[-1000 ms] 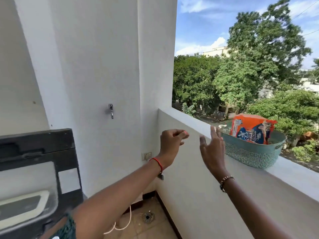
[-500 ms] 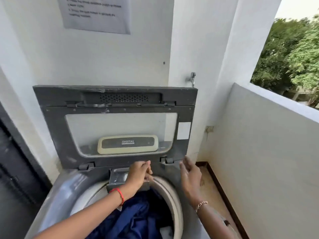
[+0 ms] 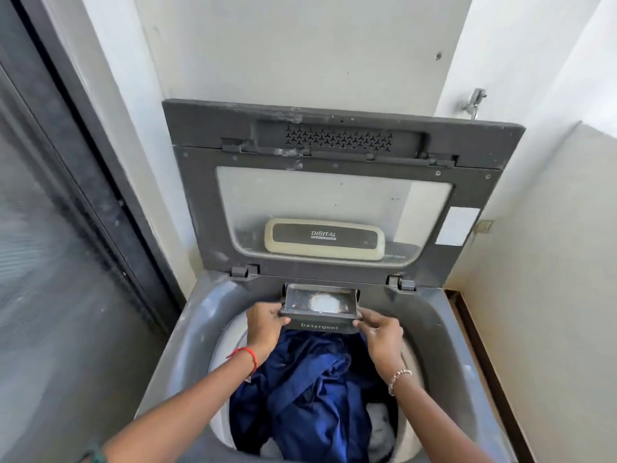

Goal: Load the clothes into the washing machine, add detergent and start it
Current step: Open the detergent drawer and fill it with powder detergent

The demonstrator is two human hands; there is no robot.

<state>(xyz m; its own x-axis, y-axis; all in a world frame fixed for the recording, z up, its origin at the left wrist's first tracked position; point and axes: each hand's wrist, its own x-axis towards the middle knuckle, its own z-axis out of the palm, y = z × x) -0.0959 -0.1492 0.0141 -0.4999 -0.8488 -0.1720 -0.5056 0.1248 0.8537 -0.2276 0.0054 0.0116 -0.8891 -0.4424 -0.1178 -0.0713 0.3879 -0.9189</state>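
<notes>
Left hand (image 3: 263,324) and right hand (image 3: 380,332) pinch the front corners of the detergent drawer (image 3: 320,325); blue clothes (image 3: 310,396) lie beneath them, with the raised lid (image 3: 200,195) and white wall (image 3: 300,45) beyond.

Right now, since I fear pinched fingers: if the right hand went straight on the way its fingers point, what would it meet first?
The detergent drawer: the right hand pinches its front right corner, so contact is there now. Beyond it lies the washer's rear rim, though depth is unclear.
</notes>
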